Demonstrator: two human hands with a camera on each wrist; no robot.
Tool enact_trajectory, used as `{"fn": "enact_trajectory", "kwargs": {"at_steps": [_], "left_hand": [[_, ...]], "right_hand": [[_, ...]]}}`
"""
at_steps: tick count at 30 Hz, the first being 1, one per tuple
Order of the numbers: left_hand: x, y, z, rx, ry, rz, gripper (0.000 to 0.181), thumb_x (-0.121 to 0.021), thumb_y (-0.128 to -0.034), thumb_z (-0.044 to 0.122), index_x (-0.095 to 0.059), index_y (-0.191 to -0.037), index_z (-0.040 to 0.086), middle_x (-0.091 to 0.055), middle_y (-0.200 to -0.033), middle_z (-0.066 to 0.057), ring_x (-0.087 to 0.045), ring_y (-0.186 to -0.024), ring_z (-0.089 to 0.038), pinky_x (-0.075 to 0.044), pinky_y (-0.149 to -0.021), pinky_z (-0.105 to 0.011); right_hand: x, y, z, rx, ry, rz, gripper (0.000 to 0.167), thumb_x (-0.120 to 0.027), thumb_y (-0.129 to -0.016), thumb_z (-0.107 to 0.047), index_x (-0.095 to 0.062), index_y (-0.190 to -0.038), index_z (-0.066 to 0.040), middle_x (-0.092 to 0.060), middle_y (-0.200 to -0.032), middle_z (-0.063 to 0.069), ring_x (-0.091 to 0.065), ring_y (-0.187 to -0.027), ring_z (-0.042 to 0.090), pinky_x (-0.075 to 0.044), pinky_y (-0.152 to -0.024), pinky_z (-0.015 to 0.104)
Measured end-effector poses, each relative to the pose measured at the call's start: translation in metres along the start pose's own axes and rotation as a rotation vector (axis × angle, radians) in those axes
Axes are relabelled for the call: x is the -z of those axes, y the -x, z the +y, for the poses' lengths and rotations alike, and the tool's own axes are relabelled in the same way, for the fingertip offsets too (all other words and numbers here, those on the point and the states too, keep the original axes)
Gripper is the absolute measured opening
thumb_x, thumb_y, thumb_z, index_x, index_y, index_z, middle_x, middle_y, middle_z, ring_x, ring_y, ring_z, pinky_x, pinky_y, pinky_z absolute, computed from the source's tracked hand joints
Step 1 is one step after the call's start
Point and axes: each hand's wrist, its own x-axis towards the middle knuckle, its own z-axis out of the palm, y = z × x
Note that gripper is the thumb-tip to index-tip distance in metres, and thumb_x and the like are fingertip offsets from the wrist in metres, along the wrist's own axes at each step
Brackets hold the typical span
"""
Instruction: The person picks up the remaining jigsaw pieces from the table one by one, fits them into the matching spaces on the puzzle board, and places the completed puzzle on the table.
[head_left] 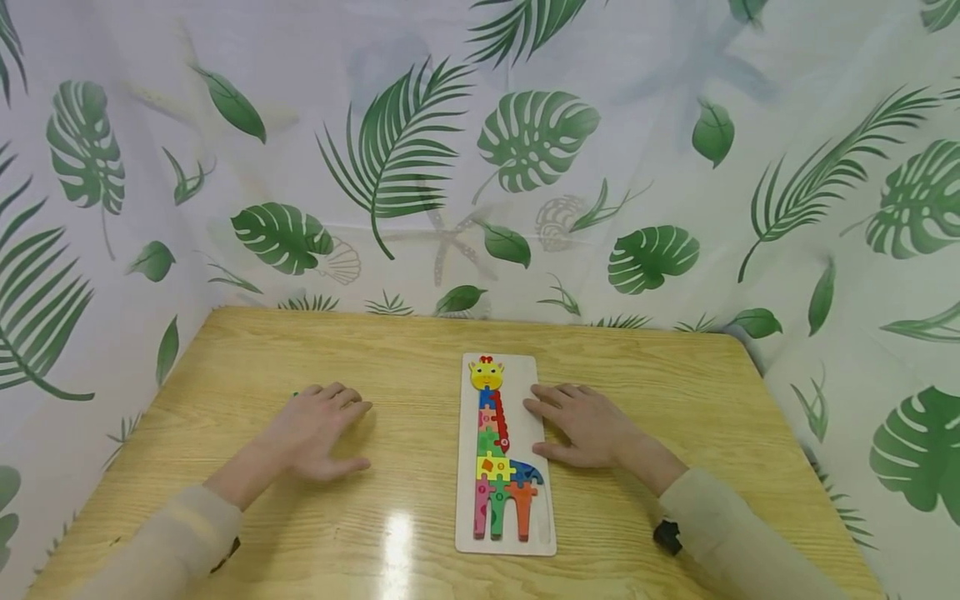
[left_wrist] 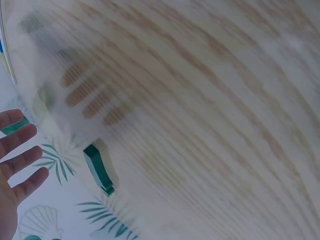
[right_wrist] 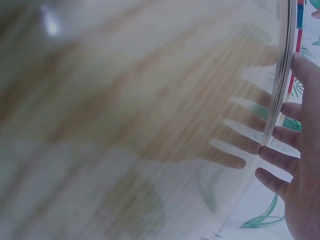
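A giraffe puzzle board lies on the table with its long side running away from me. On it, colourful interlocking pieces form a giraffe, with a yellow head at the far end and pink, green and orange legs at the near end. My right hand is at the board's right edge, its fingertips touching it or very close. To the left of the board, my left hand is over the table with fingers spread, holding nothing. Just past it lies a slim green piece, mostly hidden by the hand in the head view.
The wooden table has rounded far corners and a glossy surface with a bright reflection near the front. A white curtain printed with green leaves hangs behind and along both sides. Dark bands show at the sleeve cuffs.
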Motion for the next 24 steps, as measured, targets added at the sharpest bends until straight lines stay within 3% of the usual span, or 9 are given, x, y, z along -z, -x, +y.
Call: {"fn": "enact_trajectory", "kwargs": {"at_steps": [10, 24], "left_hand": [[-0.008, 0.012, -0.022, -0.006, -0.051, 0.074, 0.077, -0.068, -0.0894, 0.066, -0.065, -0.137, 0.005, -0.068, -0.134, -0.015, -0.063, -0.125, -0.035, -0.054, -0.103, -0.055], [-0.018, 0.031, -0.048, 0.059, -0.042, 0.059, 0.078, -0.069, -0.0911, 0.065, -0.063, -0.139, 0.004, -0.066, -0.136, -0.019, -0.061, -0.129, -0.040, -0.053, -0.105, -0.059]], "right_hand": [[-0.005, -0.001, 0.002, -0.004, 0.004, 0.000, 0.077, -0.048, -0.100, -0.072, -0.046, -0.160, -0.025, -0.047, -0.166, 0.007, -0.051, -0.148, 0.035, -0.044, -0.121, 0.059], [-0.006, -0.001, 0.001, -0.007, 0.026, -0.008, 0.078, -0.047, -0.100, -0.073, -0.046, -0.160, -0.025, -0.046, -0.166, 0.008, -0.051, -0.148, 0.036, -0.044, -0.121, 0.059]]}}
